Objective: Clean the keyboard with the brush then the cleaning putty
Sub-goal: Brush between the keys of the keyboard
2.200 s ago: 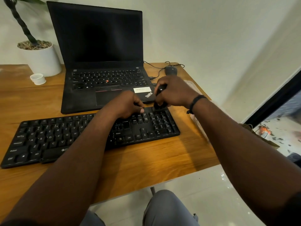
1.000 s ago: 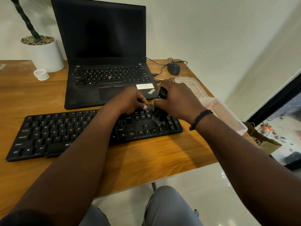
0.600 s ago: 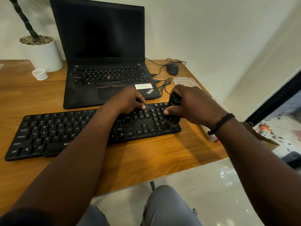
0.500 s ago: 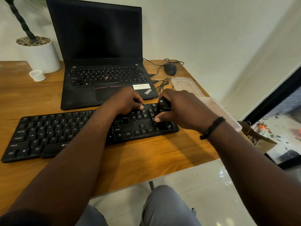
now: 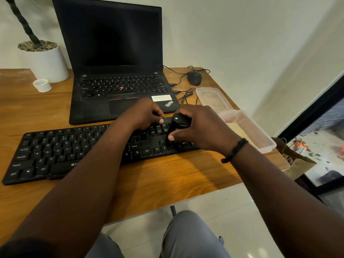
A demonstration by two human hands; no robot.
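The keyboard (image 5: 74,151) lay flat on the desk (image 5: 167,175), its long axis running left to right in front of the laptop (image 5: 115,71) and touching or just short of its front edge. The right hand (image 5: 201,131) was curled round the brush (image 5: 179,124), held roughly upright over the keyboard's right end near the arrow keys; the bristles were hidden under the hand, so contact with the keys could not be confirmed. The left hand (image 5: 145,114) rested knuckles-up on the far edge of the keyboard just left of the brush, fingers bent against the upper keys, apparently steadying the board and pinching nothing that could be seen. The two hands sat close together but apart. By my judgement the brushing step was under way at the right end, and most of the board stretched away to the left of the brush, under the left forearm, so any further sweep would have to travel leftward along that long axis. Beyond the right hand, an open clear box (image 5: 247,131) and its lid (image 5: 212,97) sat near the desk's right edge; no putty could be made out. A mouse (image 5: 194,78), a white pot (image 5: 44,60) and a small cap (image 5: 42,85) stood farther back.
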